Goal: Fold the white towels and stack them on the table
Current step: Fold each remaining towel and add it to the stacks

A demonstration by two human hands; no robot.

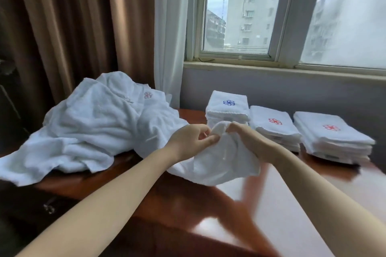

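Two hands: on my feed the left hand (192,140) and the right hand (250,142) meet over the middle of the table (271,204), knuckles almost touching.
left grip: thumb and fingers pinch the bunched top edge of the held towel (219,165).
right grip: fingers are curled over the same edge and clench it just beside the left hand.
held towel: it hangs crumpled from both hands, with its lower end resting on the table.
loose pile: I see unfolded white towels heaped on the table's left side (89,123), one corner touching the held towel.
folded stacks: three stand in a row near the wall. The blue-emblem stack (227,108) sits just behind my hands. The middle stack (273,125) and the right stack (332,133) carry red emblems.
table: glossy reddish-brown wood.
background: a brown curtain (62,27), a sheer curtain (169,27), and a window (246,16) facing grey buildings.
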